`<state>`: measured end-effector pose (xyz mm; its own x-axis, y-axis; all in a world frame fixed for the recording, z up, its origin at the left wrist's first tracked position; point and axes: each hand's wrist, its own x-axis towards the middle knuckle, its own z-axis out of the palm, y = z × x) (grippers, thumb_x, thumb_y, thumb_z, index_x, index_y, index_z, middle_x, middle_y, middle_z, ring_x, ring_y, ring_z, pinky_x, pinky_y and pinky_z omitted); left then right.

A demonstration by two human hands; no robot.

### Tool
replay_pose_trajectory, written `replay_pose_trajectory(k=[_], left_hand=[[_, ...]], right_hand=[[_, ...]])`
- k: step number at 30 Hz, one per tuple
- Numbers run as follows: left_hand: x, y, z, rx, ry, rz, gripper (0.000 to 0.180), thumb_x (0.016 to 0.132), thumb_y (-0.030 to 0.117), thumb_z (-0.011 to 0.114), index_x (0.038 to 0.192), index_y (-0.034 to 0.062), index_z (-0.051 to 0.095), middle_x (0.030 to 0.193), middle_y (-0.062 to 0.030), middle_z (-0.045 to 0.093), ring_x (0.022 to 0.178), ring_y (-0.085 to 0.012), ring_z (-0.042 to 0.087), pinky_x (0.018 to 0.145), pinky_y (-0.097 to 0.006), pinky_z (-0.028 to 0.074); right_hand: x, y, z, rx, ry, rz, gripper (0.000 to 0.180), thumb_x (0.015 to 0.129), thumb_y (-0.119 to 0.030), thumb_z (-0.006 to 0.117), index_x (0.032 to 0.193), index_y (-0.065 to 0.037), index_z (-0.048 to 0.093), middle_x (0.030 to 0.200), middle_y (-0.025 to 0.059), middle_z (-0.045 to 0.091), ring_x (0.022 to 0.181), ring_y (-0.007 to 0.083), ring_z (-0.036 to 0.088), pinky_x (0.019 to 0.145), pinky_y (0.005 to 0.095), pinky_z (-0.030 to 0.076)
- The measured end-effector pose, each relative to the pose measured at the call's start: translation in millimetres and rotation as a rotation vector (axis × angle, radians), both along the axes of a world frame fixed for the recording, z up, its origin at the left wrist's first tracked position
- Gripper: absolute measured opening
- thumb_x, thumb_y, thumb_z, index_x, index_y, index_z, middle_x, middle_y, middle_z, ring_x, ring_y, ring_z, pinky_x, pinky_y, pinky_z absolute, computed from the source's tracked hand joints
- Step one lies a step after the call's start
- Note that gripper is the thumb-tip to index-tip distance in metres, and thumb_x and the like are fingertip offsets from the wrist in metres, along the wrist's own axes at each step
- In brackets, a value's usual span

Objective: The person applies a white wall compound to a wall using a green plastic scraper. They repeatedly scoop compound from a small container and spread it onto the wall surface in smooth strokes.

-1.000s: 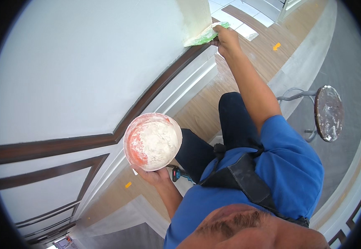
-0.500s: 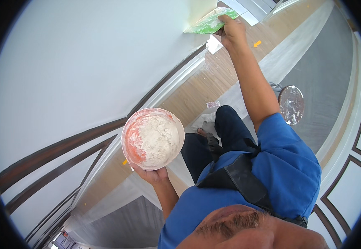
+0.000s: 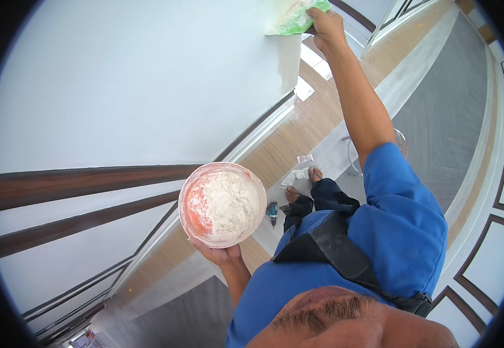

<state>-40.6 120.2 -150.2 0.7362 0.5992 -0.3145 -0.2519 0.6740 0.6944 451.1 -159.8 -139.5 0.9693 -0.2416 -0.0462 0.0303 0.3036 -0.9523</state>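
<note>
Scraper [image 3: 296, 18] in right hand [image 3: 326, 24] fingers.

This is a room indoors under finishing work, seen from high up beside a white wall [image 3: 130, 87]. Dark wooden trim strips [image 3: 78, 180] cross the wall, a wood-look floor [image 3: 298, 139] lies below with grey sheeting [image 3: 437, 116] spread over it, and a cordless drill [image 3: 272, 212] rests there.

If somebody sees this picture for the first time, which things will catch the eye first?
Near the centre, the left hand holds up a round orange bowl of thick white plaster paste from below. At the top edge, the right hand, arm stretched out, presses a flat green plastic spreader against the large white wall, where a fresher patch shows.
</note>
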Motion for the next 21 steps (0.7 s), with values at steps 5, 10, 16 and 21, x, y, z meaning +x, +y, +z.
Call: replay_pose_trajectory(k=[5,10,16,21], left_hand=[[18,4,5,0.022,0.031,0.033,0.085,0.097,0.066,0.053,0.156,0.0088,0.035,0.160,-0.0172,0.038,0.145,-0.0357,0.043,0.118,-0.056,0.042],[26,-4,1,-0.010,0.074,0.088,0.088,0.095,0.068,0.056,0.157,0.0095,0.035,0.161,-0.0158,0.038,0.146,-0.0360,0.040,0.120,-0.057,0.038],[1,5,-47,-0.024,0.018,0.087,0.087,0.095,0.069,0.055,0.157,0.0100,0.036,0.162,-0.0145,0.038,0.147,-0.0359,0.039,0.122,-0.057,0.035],[31,11,-37,-0.054,0.089,0.113,0.085,0.096,0.069,0.053,0.156,0.0108,0.038,0.160,-0.0128,0.041,0.146,-0.0349,0.040,0.122,-0.057,0.035]], right_hand=[[17,27,35,0.142,-0.234,0.144,0.027,0.094,0.001,0.060,0.120,0.008,0.064,0.109,0.0136,0.072,0.095,0.0259,0.072,0.085,0.0378,0.058],[-10,16,24,0.381,-0.175,0.036,0.029,0.091,0.003,0.062,0.119,0.008,0.061,0.111,0.0143,0.070,0.100,0.0269,0.070,0.089,0.0390,0.057],[-81,-36,-92,0.361,0.102,-0.008,0.039,0.093,0.003,0.065,0.131,0.005,0.054,0.127,0.0146,0.065,0.118,0.0272,0.065,0.100,0.0423,0.055],[-105,-19,-176,-0.301,0.417,-0.065,0.035,0.096,-0.002,0.062,0.130,0.002,0.061,0.116,0.0186,0.072,0.106,0.0298,0.071,0.095,0.0405,0.055]])
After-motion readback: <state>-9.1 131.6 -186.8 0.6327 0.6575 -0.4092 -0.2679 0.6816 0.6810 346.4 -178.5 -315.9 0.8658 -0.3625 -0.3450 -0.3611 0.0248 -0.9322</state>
